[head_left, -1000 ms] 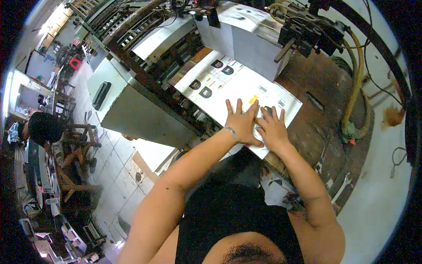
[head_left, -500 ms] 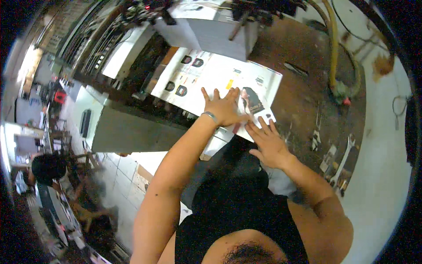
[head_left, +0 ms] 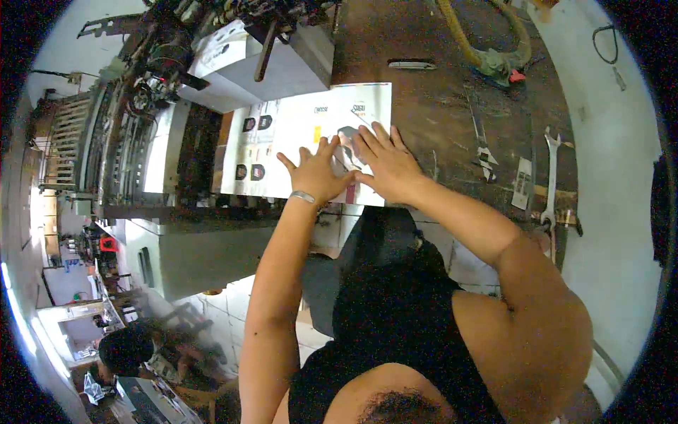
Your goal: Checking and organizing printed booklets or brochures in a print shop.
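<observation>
A large white printed sheet (head_left: 296, 120) with dark badge shapes and a portrait lies flat on the brown table. Pressed onto its near half is my left hand (head_left: 317, 173), fingers spread, a metal bracelet at the wrist. Beside it my right hand (head_left: 387, 166) also rests flat, its spread fingers covering part of the portrait. The two thumbs come close together near the sheet's lower edge. Neither hand grips anything. Whether more sheets lie under the top one, I cannot tell.
Behind the sheet stands a tall paper stack (head_left: 275, 71), with a printing machine (head_left: 134, 141) to the left. On the table (head_left: 452, 99) lie a folding knife (head_left: 412, 64), an adjustable wrench (head_left: 484, 159), a spanner (head_left: 551, 173) and a yellow hose (head_left: 462, 32). A person (head_left: 131, 346) is at lower left.
The view has turned, so the sheet now appears straighter and farther left. My right hand has slid up from the sheet's near corner onto the portrait; my left stays flat on the sheet.
</observation>
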{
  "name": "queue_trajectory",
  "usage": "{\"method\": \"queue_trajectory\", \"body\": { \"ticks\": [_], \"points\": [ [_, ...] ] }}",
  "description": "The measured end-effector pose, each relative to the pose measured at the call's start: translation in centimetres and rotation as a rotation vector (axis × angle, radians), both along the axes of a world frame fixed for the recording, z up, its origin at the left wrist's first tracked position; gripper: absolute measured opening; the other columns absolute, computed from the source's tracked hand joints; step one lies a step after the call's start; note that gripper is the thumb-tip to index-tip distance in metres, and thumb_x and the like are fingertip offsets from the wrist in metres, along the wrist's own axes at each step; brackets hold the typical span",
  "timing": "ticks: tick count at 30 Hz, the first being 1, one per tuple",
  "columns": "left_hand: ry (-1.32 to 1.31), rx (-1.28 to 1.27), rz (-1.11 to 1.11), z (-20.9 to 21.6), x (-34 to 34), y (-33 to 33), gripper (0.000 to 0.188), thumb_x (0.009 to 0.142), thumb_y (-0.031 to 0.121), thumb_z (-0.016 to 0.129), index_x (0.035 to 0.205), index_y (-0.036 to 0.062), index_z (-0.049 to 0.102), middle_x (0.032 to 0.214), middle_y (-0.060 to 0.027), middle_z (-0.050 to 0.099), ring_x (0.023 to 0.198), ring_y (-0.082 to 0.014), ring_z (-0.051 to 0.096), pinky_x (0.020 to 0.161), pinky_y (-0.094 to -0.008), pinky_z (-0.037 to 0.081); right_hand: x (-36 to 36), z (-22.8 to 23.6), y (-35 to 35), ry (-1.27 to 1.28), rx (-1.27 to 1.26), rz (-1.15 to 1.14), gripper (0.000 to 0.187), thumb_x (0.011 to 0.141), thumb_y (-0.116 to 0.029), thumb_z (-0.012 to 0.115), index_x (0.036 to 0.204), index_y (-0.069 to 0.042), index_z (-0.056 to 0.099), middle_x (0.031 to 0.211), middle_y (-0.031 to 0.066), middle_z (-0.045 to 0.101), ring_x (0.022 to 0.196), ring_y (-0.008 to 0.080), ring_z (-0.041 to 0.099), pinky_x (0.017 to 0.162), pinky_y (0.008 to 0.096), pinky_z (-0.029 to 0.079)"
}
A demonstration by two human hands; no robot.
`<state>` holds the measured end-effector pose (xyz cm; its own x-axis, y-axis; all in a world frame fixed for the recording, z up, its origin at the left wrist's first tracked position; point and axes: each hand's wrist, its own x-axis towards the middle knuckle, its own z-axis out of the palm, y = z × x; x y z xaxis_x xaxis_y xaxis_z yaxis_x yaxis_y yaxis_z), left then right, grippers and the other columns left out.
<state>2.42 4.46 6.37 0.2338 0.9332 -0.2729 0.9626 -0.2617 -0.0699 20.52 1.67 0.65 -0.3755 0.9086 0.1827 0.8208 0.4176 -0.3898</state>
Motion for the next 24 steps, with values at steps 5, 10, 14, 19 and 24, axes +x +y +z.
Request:
{"method": "queue_trajectory", "body": {
  "ticks": [5,10,14,19,24],
  "points": [
    [-0.043,0.041,-0.091,-0.2,0.2,0.4,0.08,0.085,0.062,0.059,0.152,0.0238,0.04,0.155,-0.0104,0.043,0.14,-0.0436,0.039,0.114,-0.0736,0.003,0.7,0.1,-0.5,-0.093,0.009,-0.017,0.083,0.096,-0.051,0.053,0.156,-0.002,0.024,0.163,0.0181,0.022,0.152,0.0348,0.014,0.123,0.0542,0.011],
    [-0.268,0.208,-0.208,-1.7,2.9,2.4,0.068,0.095,0.054,0.05,0.145,0.0077,0.047,0.151,-0.0163,0.045,0.144,-0.0418,0.033,0.119,-0.062,0.015,0.1,-1.0,-0.5,0.09,-0.066,-0.027,0.076,0.092,-0.051,0.056,0.149,-0.003,0.041,0.155,0.0191,0.04,0.149,0.0364,0.022,0.122,0.0568,0.012],
    [-0.467,0.165,-0.324,-5.8,2.2,4.6,0.077,0.097,0.055,0.048,0.155,0.0062,0.031,0.162,-0.0205,0.024,0.151,-0.0431,0.016,0.121,-0.0564,0.007,-0.1,0.3,-0.5,-0.03,-0.144,0.076,0.078,0.094,-0.051,0.054,0.153,-0.005,0.035,0.162,0.0186,0.025,0.153,0.0321,0.013,0.123,0.056,0.006],
    [-0.612,0.13,-0.328,-7.4,3.2,5.3,0.086,0.098,0.056,0.044,0.156,-0.0031,0.02,0.161,-0.0238,0.024,0.151,-0.0439,0.016,0.122,-0.0553,0.007,1.1,0.6,-0.7,-0.083,-0.138,0.008,0.078,0.095,-0.053,0.052,0.153,-0.005,0.035,0.162,0.02,0.023,0.153,0.0329,0.012,0.121,0.0608,0.003],
    [-0.579,0.183,-0.315,-7.3,2.5,4.8,0.088,0.096,0.057,0.046,0.155,-0.004,0.021,0.16,-0.0235,0.028,0.149,-0.0443,0.02,0.121,-0.056,0.009,0.4,0.7,-0.5,-0.037,-0.12,0.014,0.082,0.092,-0.057,0.055,0.153,-0.006,0.036,0.162,0.0182,0.027,0.153,0.0318,0.013,0.118,0.0668,0.0]
  ]
}}
